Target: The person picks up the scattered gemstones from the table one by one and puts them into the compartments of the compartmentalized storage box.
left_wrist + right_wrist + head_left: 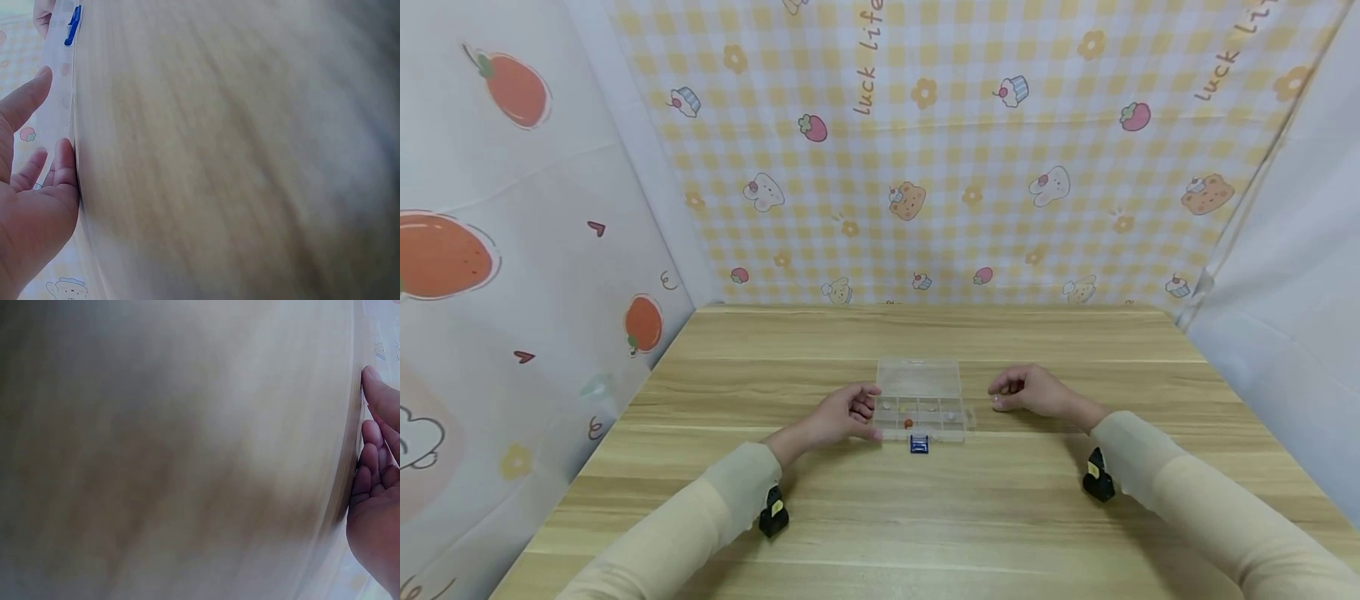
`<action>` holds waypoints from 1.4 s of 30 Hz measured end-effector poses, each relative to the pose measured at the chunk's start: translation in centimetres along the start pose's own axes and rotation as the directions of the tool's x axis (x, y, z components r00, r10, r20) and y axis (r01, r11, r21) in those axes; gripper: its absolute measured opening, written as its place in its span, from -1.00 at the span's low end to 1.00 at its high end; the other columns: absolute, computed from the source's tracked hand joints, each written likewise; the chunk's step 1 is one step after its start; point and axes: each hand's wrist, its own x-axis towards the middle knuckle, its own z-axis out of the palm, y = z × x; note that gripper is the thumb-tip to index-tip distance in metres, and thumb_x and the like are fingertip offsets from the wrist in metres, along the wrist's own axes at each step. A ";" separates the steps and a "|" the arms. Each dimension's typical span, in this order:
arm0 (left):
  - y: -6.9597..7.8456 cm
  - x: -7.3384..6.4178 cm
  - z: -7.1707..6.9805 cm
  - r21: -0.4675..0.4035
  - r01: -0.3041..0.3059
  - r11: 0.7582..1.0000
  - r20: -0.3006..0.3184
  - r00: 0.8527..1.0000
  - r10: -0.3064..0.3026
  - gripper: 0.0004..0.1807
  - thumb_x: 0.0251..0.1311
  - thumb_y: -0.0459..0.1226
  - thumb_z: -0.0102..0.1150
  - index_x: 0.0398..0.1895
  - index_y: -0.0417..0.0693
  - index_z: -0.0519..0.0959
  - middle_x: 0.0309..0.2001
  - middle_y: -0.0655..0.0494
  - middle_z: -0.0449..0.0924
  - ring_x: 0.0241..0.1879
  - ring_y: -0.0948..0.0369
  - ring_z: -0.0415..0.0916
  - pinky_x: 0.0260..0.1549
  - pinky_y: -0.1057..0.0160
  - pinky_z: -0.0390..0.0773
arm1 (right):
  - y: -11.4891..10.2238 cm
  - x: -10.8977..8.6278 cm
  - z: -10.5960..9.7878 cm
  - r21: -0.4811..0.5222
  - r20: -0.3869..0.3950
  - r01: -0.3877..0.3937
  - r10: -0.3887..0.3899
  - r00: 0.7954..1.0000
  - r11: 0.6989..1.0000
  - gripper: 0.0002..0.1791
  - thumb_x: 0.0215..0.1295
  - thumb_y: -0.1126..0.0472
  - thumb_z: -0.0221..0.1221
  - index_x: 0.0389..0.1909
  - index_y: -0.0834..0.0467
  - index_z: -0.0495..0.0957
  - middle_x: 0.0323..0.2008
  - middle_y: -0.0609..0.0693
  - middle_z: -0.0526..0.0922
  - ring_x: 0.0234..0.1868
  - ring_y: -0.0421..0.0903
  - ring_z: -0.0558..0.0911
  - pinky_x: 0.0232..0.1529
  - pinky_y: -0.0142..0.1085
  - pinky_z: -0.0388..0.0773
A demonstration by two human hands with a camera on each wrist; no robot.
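A clear plastic compartment box stands on the table with its clear lid raised at the back. My left hand holds the box at its left end, thumb at the front corner and fingers along the side. A small orange piece and a few pale bits lie in the compartments. At the front edge of the box is a blue clip-like piece. To the right, apart from the box, my right hand is low over the table, thumb and forefinger pinching a tiny whitish piece.
The wood-grain table reaches back to a yellow checked cloth. Printed white cloths hang at the sides. A black wrist camera is strapped under the left sleeve and another black camera under the right.
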 end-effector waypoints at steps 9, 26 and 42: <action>0.0 0.0 -0.1 0.008 0.001 1.000 0.000 1.000 -0.001 -0.20 -0.13 -0.47 0.51 0.26 -0.31 0.36 -0.07 -0.11 0.44 -0.13 0.08 0.42 -0.08 0.19 0.50 | -2.7 -1.0 -0.1 -0.018 0.008 -0.005 0.005 1.000 1.000 -0.77 0.17 0.38 0.32 -0.16 0.41 0.63 -0.23 0.19 0.61 -0.23 -0.01 0.50 -0.27 -0.34 0.48; 0.0 -0.1 -0.1 0.016 -0.006 1.000 0.009 1.000 0.006 -0.22 -0.12 -0.46 0.51 0.25 -0.31 0.37 -0.09 -0.09 0.44 -0.13 0.10 0.41 -0.09 0.21 0.50 | 1.1 0.6 0.2 -0.051 -0.018 -0.007 0.006 1.000 0.999 -0.80 0.16 0.25 0.37 -0.21 0.24 0.68 -0.30 0.00 0.59 -0.27 -0.07 0.47 -0.30 -0.34 0.45; 0.1 -0.1 -0.1 0.020 -0.007 1.000 0.007 1.000 0.007 -0.21 -0.11 -0.47 0.49 0.27 -0.33 0.35 -0.06 -0.13 0.44 -0.11 0.06 0.41 -0.06 0.19 0.50 | 1.2 0.5 0.1 -0.077 -0.019 0.012 -0.013 1.000 0.997 -0.87 0.17 0.26 0.36 -0.28 0.19 0.67 -0.35 -0.02 0.61 -0.32 -0.08 0.49 -0.32 -0.35 0.46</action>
